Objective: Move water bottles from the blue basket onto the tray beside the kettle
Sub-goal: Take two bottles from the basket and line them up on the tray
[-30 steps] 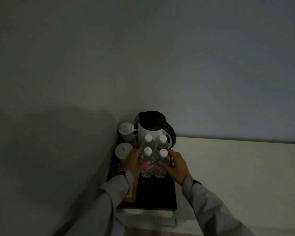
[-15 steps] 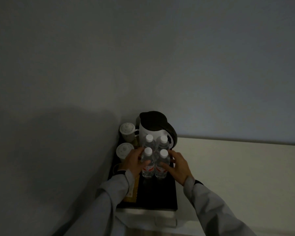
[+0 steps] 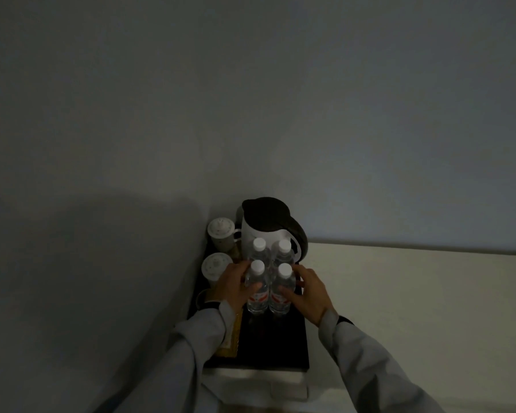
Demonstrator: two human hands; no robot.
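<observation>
Several clear water bottles with white caps stand upright in a tight block on the black tray (image 3: 276,350), right in front of the white kettle (image 3: 268,231) with its dark lid. My left hand (image 3: 233,286) wraps the near left bottle (image 3: 256,289), thumb across its front. My right hand (image 3: 307,290) cups the near right bottle (image 3: 280,292), fingers against its side. Two more bottles, the far left bottle (image 3: 258,248) and the far right bottle (image 3: 283,251), stand behind them against the kettle. The blue basket is out of view. The scene is very dim.
Two lidded white cups (image 3: 221,234) (image 3: 216,266) stand on the tray's left side by the wall. A yellowish card (image 3: 231,338) lies along the tray's left edge. The pale counter (image 3: 414,308) stretches to the right. A wall corner closes in on the left.
Both hands stay on the two near bottles; the bottles and hands have barely shifted on the tray.
</observation>
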